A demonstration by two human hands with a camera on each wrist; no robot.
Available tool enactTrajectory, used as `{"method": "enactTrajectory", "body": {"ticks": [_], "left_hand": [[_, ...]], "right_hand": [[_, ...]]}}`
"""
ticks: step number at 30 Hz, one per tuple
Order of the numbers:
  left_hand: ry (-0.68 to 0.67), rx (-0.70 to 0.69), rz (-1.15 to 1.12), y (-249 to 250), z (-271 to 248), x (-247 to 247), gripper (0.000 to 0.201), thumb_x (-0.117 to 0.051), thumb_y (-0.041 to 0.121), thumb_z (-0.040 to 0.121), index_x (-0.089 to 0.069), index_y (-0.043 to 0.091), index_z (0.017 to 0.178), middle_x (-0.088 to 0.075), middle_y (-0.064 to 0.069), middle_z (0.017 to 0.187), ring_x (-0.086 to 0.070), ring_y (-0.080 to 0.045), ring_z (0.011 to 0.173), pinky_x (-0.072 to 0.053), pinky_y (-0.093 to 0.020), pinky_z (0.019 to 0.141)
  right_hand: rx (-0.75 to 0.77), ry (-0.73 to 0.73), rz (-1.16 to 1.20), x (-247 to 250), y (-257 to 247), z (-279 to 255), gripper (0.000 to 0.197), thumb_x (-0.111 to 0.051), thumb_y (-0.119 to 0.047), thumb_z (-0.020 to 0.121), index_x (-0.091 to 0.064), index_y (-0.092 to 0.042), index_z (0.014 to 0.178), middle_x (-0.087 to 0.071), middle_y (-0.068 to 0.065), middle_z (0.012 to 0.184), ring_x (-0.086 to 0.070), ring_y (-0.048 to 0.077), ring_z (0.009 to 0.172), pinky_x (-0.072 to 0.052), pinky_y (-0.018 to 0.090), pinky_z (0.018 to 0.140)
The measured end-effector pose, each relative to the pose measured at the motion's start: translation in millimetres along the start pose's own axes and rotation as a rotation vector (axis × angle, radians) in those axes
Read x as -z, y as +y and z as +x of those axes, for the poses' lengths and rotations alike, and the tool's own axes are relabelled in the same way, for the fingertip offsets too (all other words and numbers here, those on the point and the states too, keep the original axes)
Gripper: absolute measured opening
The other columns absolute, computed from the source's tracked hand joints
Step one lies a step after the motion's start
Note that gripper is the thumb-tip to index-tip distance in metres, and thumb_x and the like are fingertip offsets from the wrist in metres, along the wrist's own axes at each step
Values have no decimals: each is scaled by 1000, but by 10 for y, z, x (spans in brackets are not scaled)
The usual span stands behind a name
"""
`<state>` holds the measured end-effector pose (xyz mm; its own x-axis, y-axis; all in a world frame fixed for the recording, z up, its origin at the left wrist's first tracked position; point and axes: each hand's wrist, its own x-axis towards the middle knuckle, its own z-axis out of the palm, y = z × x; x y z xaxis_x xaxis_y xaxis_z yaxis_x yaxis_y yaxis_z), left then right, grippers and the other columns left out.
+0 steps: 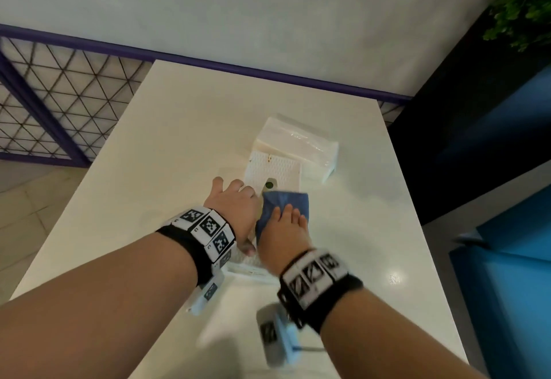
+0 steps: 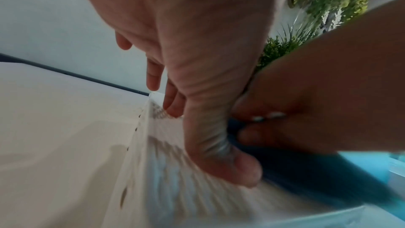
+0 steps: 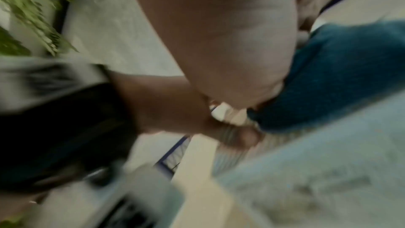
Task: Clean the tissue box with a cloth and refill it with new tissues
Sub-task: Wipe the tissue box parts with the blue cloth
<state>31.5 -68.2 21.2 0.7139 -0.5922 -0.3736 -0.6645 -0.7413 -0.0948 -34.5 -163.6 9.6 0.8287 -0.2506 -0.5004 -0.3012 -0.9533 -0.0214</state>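
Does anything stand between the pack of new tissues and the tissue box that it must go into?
Nothing lies between them on the table: the pack of new tissues sits directly behind the tissue box. On the box itself, though, the left hand rests and the right hand holds the blue cloth.

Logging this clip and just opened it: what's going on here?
A person is wiping a white box on the table. The right hand holds a bunched blue cloth against the box's top. The left hand steadies the box, with its thumb pressed on it. A wrapped tissue pack lies just behind the box, so refilling has not begun.
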Motion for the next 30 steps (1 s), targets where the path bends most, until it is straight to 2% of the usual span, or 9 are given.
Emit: {"method": "enactTrajectory", "body": {"ticks": [2,7,10,13,17,20,24,28,30], "left_hand": [[6,-7,-6,-6,-11,5,94,-71,73,57,-47,18,129,-47,5,131,-33,-22,128,-20,-52,103],[-57,-24,36,-6,0,19,98,-65,76,60,-43,16,134,-43,4,135,-30,-23,130,-17,-54,105],[-74,-43,44,-28,14,26,96,-63,77,62,-45,15,133,-42,5,135,-31,-22,129,-16,-53,105],[-44,-53,52,-44,24,-6,96,-64,78,60,-48,16,131,-47,5,129,-34,-21,125,-18,-52,103],[10,-45,23,-63,34,-36,91,-68,75,57,-49,17,125,-50,5,122,-37,-21,122,-20,-52,101],[-12,-51,29,-61,25,-26,94,-66,77,58,-48,17,129,-48,4,127,-35,-21,125,-20,-54,102],[-37,-65,23,-82,17,-24,94,-62,78,62,-46,16,131,-43,6,134,-31,-21,129,-15,-54,104],[-12,-63,30,-110,5,-61,102,-59,82,60,-42,18,138,-43,6,137,-29,-23,133,-13,-57,107],[33,-62,28,-122,7,-87,100,-58,84,57,-46,19,132,-47,6,134,-31,-22,131,-15,-57,105]], "right_hand": [[14,-39,-11,-89,1,-70,81,-36,-46,96,3,0,150,3,21,159,-2,34,148,-1,44,120],[-70,43,69,357,116,758,69,-37,-25,97,2,-13,152,6,7,161,2,25,149,-3,41,120],[-68,56,58,505,150,1049,70,-39,-27,98,3,-14,152,7,7,161,4,25,149,-4,41,120],[-39,42,11,318,135,729,72,-43,-27,96,-1,-9,152,-1,12,161,-5,29,148,-10,41,120],[39,-7,12,-45,102,155,66,-30,-31,99,1,-7,152,3,15,161,-1,29,149,-4,42,120],[-10,79,12,133,162,509,69,-38,-31,97,0,-12,152,0,8,161,-3,26,148,-9,41,119],[-56,58,49,452,194,1086,66,-36,-30,99,0,-15,152,2,7,161,0,27,149,-11,45,119],[36,64,-33,270,225,749,69,-42,-30,97,-4,-12,152,-2,11,161,-6,29,148,-15,42,118],[101,50,-46,47,214,358,71,-42,-34,97,-4,-9,152,-3,14,160,-6,30,147,-14,42,118]]}}
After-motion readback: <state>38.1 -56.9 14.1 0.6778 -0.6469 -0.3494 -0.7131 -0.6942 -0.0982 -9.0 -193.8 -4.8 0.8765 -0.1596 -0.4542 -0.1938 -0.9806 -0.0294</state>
